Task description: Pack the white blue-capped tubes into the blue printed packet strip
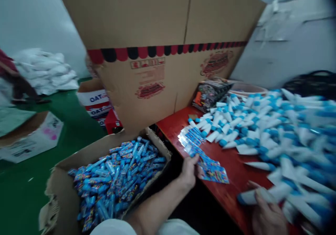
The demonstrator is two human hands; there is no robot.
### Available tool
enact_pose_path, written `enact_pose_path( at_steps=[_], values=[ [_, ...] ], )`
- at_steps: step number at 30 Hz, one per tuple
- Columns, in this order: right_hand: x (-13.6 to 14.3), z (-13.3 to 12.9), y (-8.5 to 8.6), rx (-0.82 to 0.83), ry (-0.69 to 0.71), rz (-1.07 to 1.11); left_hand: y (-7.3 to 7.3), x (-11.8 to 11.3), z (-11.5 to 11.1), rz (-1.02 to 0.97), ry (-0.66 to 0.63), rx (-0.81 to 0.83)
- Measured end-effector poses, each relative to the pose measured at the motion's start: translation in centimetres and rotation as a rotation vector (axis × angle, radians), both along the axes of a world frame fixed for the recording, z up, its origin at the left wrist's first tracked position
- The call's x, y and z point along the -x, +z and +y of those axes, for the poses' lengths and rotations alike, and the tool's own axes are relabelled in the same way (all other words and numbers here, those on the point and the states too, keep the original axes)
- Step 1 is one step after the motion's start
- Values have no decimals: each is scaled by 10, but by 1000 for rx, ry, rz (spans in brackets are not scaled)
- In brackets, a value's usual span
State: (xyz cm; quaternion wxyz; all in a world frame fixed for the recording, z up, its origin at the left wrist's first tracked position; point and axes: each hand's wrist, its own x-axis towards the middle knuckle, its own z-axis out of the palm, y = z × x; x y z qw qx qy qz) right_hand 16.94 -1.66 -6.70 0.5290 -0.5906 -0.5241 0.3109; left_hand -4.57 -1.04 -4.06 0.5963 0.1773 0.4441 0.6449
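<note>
At the edge of the red table, my left hand is closed on a flat, shiny blue printed sleeve. More such sleeves lie fanned out just beyond it. My right hand, at the lower right, grips a white tube with a blue cap, the cap pointing left. A large heap of similar white tubes spreads over the table around and beyond that hand. Motion blurs this side somewhat.
Left of the table, an open carton holds many blue wrapped tubes. A tall cardboard sheet stands behind. Beyond are a dark printed box, a round tub, OAT boxes, white sacks and a person's legs.
</note>
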Motion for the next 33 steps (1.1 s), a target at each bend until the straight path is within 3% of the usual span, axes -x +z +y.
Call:
enact_pose_path(
  at_steps=[2,6,12,15,22,28,33],
  values=[
    [-10,-5,4,7,-60,-61,2,10,4,-107,39,6],
    [-19,-18,18,54,-31,-138,4,17,6,-202,-4,41],
    [19,-40,47,24,49,295,6,2,-1,-202,-15,51],
    [41,-43,60,-31,129,362,8,-7,-5,-192,-18,43],
    [51,-46,59,-70,181,383,13,-15,-12,-210,13,15],
    [47,-52,64,-61,188,247,16,-19,-16,-230,4,-4],
    [48,-50,57,-90,164,293,17,-22,-20,-226,-2,-14]
  ],
)
